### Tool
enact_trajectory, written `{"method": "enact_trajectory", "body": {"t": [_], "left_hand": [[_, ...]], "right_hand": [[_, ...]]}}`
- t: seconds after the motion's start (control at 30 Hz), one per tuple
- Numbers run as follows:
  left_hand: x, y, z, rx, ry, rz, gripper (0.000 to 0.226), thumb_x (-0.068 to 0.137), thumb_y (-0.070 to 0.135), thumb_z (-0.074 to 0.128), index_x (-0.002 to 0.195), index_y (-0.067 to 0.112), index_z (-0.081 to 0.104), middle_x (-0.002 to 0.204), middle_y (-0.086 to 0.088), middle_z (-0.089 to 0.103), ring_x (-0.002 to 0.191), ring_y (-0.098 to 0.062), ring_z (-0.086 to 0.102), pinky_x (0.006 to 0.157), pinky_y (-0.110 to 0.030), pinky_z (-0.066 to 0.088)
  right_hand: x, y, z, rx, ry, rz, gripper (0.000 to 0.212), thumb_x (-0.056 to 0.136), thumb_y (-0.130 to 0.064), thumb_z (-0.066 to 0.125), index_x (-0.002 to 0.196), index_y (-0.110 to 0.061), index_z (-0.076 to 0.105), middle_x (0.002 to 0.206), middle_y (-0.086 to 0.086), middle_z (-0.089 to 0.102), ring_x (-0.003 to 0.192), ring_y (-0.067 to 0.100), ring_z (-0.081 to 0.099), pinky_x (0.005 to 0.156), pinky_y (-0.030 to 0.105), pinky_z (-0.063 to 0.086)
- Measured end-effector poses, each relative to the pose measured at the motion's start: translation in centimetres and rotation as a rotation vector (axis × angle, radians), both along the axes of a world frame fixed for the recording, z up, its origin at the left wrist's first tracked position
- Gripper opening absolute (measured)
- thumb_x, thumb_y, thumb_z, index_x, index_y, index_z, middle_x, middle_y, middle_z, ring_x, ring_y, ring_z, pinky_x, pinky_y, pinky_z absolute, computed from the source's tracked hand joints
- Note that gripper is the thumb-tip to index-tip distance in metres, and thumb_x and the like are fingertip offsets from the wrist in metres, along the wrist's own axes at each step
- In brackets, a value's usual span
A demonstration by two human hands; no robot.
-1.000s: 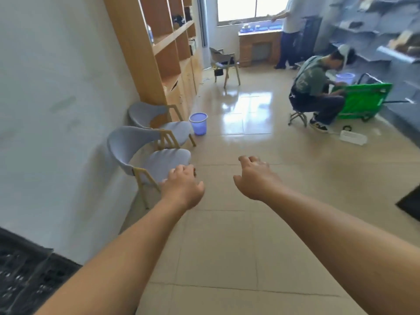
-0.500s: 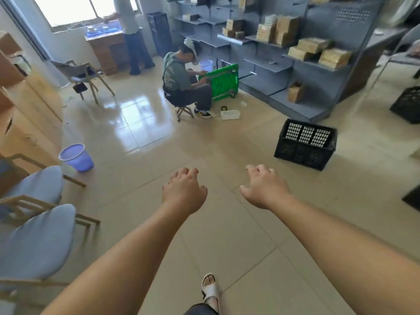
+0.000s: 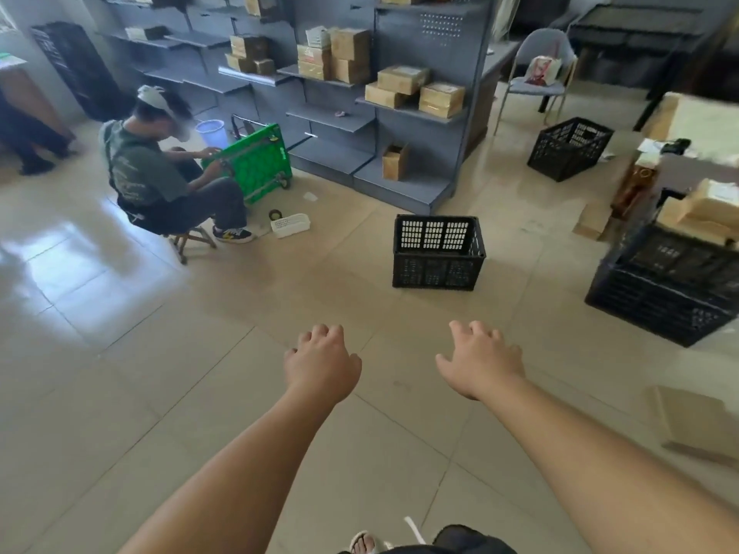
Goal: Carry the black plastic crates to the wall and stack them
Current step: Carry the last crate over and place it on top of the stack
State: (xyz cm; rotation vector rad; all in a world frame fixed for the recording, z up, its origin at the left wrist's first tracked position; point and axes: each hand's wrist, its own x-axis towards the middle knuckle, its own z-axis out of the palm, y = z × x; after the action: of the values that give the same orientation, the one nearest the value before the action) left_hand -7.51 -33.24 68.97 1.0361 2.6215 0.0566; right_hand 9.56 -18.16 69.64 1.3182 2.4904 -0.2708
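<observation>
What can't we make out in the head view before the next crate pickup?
- Right crate: cut by the right edge; cardboard boxes hide its inside.
- Far crate: too small to tell if empty.
- Centre crate: far-side handles hidden by its own walls.
- Tall black stack: blurred, crate count unreadable.
- Left hand, right hand: empty, palms hidden.

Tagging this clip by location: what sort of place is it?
Probably a stockroom or small warehouse: grey metal shelving holding brown cardboard boxes, and black plastic crates standing on the tiled floor.
</observation>
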Motion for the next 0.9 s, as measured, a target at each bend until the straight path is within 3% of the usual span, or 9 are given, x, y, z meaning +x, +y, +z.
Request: {"method": "enact_trajectory", "body": {"t": [0.33,0.9], "left_hand": [[-4.7,19.8,-0.8,0.007,0.02,-0.236,0.054,0.096,0.047,0.043,0.145,0.023,0.042,0.146,-0.002,0.046,0.133,-0.027,0.043,0.1,-0.045,0.039],[-13.5,48.9,-2.4,-0.096,-0.078,-0.112,0.052,0.096,0.043,0.044,0.143,0.023,0.044,0.146,-0.003,0.047,0.132,-0.027,0.045,0.1,-0.044,0.04]], "right_hand": [[-2.4,16.3,-2.4,-0.023,0.008,-0.247,0.056,0.096,-0.057,0.041,0.144,-0.028,0.036,0.146,0.005,0.043,0.131,0.032,0.041,0.098,0.05,0.039],[-10.2,47.7,-3.8,-0.106,0.029,-0.316,0.058,0.097,-0.058,0.036,0.147,-0.028,0.037,0.142,0.005,0.047,0.131,0.031,0.043,0.097,0.047,0.041]]}}
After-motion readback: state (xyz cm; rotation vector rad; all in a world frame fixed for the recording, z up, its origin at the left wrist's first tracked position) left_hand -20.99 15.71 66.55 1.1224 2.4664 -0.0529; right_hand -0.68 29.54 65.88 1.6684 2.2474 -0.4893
